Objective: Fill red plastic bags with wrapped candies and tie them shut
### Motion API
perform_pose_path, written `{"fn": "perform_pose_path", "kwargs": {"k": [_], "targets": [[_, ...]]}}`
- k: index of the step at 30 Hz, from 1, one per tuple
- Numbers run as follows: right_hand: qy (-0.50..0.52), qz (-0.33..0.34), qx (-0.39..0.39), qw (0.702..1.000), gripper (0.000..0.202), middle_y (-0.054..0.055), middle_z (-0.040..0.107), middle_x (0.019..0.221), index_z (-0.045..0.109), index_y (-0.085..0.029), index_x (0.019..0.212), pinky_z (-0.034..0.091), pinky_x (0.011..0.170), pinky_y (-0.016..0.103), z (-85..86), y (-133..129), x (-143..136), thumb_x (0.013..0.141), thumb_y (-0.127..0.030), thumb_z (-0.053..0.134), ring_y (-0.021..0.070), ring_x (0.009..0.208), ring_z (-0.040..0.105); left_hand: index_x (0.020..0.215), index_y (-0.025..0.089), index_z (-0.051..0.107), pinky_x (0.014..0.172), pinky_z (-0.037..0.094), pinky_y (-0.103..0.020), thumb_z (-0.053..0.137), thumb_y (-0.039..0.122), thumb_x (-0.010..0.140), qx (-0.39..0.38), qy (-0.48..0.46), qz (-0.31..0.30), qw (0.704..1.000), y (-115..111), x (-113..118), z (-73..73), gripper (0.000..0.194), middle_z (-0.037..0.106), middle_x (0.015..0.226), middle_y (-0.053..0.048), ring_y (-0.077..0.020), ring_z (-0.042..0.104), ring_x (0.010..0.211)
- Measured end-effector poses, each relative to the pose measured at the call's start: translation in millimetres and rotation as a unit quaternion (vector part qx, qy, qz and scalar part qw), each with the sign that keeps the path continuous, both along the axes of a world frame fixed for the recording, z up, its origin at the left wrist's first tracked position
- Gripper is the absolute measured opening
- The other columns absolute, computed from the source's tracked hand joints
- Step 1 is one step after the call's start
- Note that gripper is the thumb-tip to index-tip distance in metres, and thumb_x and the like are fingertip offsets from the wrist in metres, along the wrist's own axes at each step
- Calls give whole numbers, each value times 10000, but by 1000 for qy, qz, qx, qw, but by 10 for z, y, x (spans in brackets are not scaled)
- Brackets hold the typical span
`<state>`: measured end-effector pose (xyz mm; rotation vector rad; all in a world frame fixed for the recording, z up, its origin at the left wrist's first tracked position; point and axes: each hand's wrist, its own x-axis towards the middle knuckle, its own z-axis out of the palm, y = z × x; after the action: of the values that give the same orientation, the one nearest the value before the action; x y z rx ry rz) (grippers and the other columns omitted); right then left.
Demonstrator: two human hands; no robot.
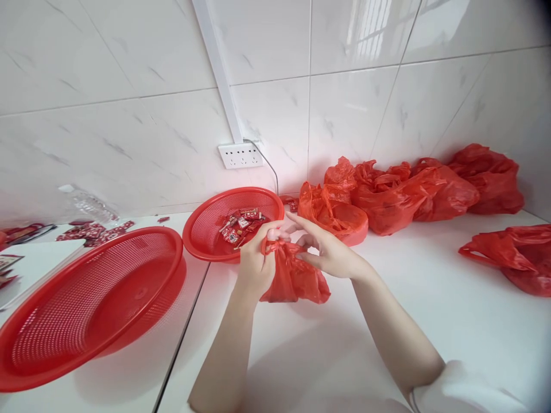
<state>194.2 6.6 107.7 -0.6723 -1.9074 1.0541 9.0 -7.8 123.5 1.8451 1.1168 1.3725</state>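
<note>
A small red plastic bag [293, 281], gathered and twisted at its top, stands on the white table in front of me. My left hand [259, 252] is closed around the left side of the bag's neck, thumb up near the top. From the other side, my right hand [329, 252] has its thumb and bent fingers at a strand of the bag's top, while its index finger stretches out toward the left hand. What lies inside the bag is hidden. Just behind the hands is a round red basket [200, 221] holding several small red-and-white packets [245, 223].
A larger red basket [47, 321] stands at the left. Behind it lie more red packets [92, 232] and a clear plastic bottle [92, 205]. Several filled red bags [396, 198] line the wall; another red bag [527, 258] sits at the right. A power strip [241, 155] is on the wall.
</note>
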Motion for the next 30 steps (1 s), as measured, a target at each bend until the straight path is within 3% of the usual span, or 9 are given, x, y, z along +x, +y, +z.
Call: {"fn": "perform_pose_path", "kwargs": {"k": [3,6,8,11,13,16,19,25,30], "targets": [[33,21,-37,999,718,79,508,1242,337,-298,1453,541,742,307,2,17,1,809,-127,606,100,797,581,1171,209,647,956,461,-352,404,396,972,37,-46,-62,996,38,40,-37,366,665,1180,-107,-226,612,1112],[62,66,-89,992,488,55,583,1062,514,-201,1304,530,739,293,-15,48,-6,840,-260,650,114,794,584,1231,208,622,972,463,-375,394,388,975,29,-70,-124,989,68,73,-80,387,621,1272,-127,-240,587,1162],[58,40,-99,993,348,47,620,971,587,-167,1186,522,735,293,-32,70,-21,876,-323,615,127,791,585,1263,206,605,958,479,-375,397,388,974,14,-64,-141,988,79,81,-106,400,615,1287,-130,-241,594,1155],[35,-32,-81,996,246,50,649,964,628,-160,1023,505,747,303,-31,88,-37,881,-359,611,141,806,588,1226,203,642,964,476,-368,420,388,965,19,-27,-91,995,92,50,-132,390,657,1227,-118,-236,613,1131],[55,-68,-72,994,226,24,635,874,605,-170,923,475,656,265,-4,85,-23,878,-392,610,118,711,556,1188,208,672,963,476,-359,411,381,966,29,7,-40,999,99,-9,-126,383,693,1161,-103,-230,631,1103],[118,-145,-63,980,226,-75,448,572,535,-202,870,299,466,214,57,59,58,877,-415,609,71,473,343,1166,215,691,968,476,-354,411,371,964,9,68,-30,997,92,-156,-55,379,710,1133,-82,-231,644,1087],[114,-200,-37,972,197,-114,277,477,529,-217,887,192,442,223,118,14,215,865,-380,637,68,432,204,1135,222,711,978,467,-352,444,368,948,-42,135,-57,988,57,-348,62,357,722,1113,-64,-240,649,1080],[71,-245,-37,966,191,-107,268,492,543,-233,940,164,427,219,187,-44,560,860,-378,639,69,434,186,921,227,775,828,511,-322,514,408,906,-107,187,18,976,16,-699,164,318,761,891,-65,-258,698,877],[-6,-250,-41,967,222,-102,268,496,583,-236,986,189,413,218,153,7,656,856,-411,622,76,428,209,820,214,760,757,496,-312,494,454,899,-163,197,-11,967,68,-717,134,367,741,789,-63,-249,679,790]]}}
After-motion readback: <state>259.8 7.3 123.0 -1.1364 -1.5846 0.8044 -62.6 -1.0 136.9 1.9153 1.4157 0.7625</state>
